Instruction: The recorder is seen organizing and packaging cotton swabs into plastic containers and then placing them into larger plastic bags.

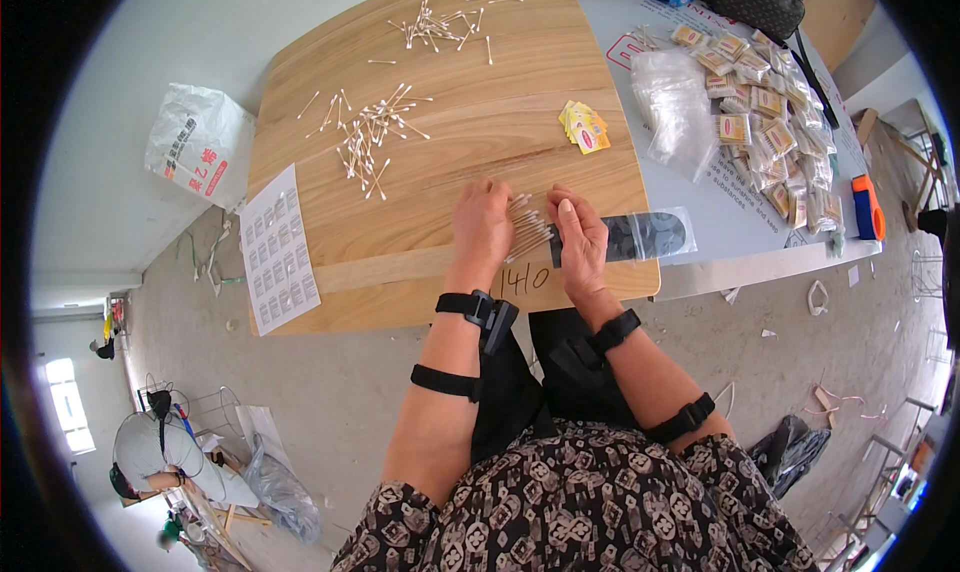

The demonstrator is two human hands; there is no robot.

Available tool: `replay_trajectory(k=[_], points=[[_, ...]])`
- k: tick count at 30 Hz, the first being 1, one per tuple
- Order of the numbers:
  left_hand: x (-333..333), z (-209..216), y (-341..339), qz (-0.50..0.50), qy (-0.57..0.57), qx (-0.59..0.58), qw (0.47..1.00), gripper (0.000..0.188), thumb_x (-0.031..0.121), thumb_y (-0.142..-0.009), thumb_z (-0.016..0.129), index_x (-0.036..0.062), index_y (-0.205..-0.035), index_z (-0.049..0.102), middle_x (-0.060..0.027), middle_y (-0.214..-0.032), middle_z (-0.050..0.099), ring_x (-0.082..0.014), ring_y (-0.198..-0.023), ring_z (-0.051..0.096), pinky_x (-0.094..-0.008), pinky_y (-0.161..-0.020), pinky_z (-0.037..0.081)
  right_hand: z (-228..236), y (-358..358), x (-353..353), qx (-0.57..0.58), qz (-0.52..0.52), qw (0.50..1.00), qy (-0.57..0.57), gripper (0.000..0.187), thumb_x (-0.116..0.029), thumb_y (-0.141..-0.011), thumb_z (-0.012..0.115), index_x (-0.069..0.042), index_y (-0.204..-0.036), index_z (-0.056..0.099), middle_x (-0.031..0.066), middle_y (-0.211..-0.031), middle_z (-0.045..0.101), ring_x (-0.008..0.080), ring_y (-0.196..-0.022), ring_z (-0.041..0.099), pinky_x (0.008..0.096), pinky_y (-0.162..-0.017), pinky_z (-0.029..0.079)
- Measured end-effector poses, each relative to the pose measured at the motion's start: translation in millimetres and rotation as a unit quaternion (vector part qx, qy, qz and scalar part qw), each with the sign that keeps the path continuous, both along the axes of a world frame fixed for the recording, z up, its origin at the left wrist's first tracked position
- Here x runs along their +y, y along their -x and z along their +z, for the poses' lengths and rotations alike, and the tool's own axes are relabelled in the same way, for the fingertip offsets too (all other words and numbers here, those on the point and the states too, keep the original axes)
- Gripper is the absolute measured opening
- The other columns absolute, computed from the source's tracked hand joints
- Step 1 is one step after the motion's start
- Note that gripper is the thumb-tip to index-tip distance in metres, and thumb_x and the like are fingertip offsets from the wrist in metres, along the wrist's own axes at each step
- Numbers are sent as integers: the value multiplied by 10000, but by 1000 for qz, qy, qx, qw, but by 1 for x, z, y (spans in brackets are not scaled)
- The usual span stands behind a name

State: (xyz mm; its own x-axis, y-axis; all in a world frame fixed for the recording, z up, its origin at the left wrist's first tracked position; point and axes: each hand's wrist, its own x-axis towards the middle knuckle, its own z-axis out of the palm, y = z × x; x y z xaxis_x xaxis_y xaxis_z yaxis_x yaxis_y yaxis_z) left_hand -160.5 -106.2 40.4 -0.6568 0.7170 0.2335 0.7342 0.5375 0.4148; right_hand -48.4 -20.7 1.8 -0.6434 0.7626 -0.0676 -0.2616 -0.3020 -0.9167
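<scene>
Gathering a bunch of cotton swabs (528, 236) between two bare hands at the tabletop's near edge.

The swabs lie side by side on the wooden tabletop (450, 172); the left hand (482, 222) is curled at their left ends, the right hand (580, 234) bent, thumb near fingers, at their right, though whether either grips cannot be told. They should be feather-light, thin-stemmed, apt to roll and easily bent, best taken mid-stem, off the soft tips. Counted: one bunch, its swabs overlapping too much to number; two main loose heaps, the nearer heap (375, 132) and the farther heap (435, 24); one fanned stack of yellow cards (585, 128); one printed sheet (280, 252).
</scene>
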Motion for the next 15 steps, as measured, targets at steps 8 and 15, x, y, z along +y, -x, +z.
replay_trajectory(k=[8,15], points=[[-19,-13,-41,41,-200,-83,975,255,81,-918,551,26,-1166,567,-168,-1164,558,-342,-1153,509,-403,-970,413,5,-6,2,54,-9,996,64,377,-229,-1031,484,49,-1276,546,103,-1255,593,167,-1161,532,292,-1016,408],[-16,-33,-63,145,-360,-267,882,524,284,-1042,395,-60,-1433,337,-214,-1506,327,-323,-1416,288,-394,-1155,233,11,-5,-7,0,24,997,-77,479,-312,-1051,411,65,-1332,498,153,-1419,483,223,-1355,393,320,-1109,311]])
